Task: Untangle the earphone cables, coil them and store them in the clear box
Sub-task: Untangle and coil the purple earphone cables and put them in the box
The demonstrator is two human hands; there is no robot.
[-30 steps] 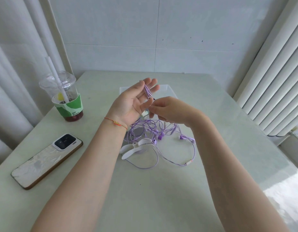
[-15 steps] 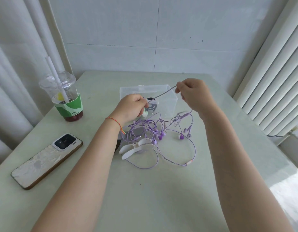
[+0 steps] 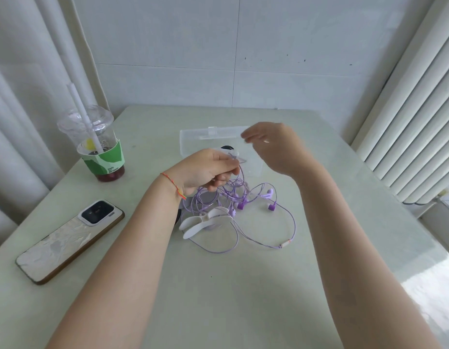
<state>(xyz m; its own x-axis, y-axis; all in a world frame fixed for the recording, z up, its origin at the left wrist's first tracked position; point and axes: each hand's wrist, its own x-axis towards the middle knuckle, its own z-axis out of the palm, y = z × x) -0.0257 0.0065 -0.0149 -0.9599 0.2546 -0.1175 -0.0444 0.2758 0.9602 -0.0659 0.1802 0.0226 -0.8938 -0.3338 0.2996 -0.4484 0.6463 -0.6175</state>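
A tangle of purple earphone cables (image 3: 246, 197) lies in the middle of the table, with one long loop (image 3: 291, 230) trailing to the right. My left hand (image 3: 205, 170) is closed on a bunch of the cable just above the tangle. My right hand (image 3: 273, 144) hovers blurred over the clear box (image 3: 193, 137), fingers spread, and no cable shows in it. The clear box stands behind the tangle, partly hidden by both hands.
A white clip-like piece (image 3: 205, 221) lies against the tangle's near left side. A phone (image 3: 69, 238) rests face down at the left. A plastic cup with a straw (image 3: 97, 144) stands at the back left. Curtains hang left, blinds right.
My right hand let go of the stretched cable strand and moved down toward the box, fingers now spread. My left hand stays closed on the cable above the tangle.
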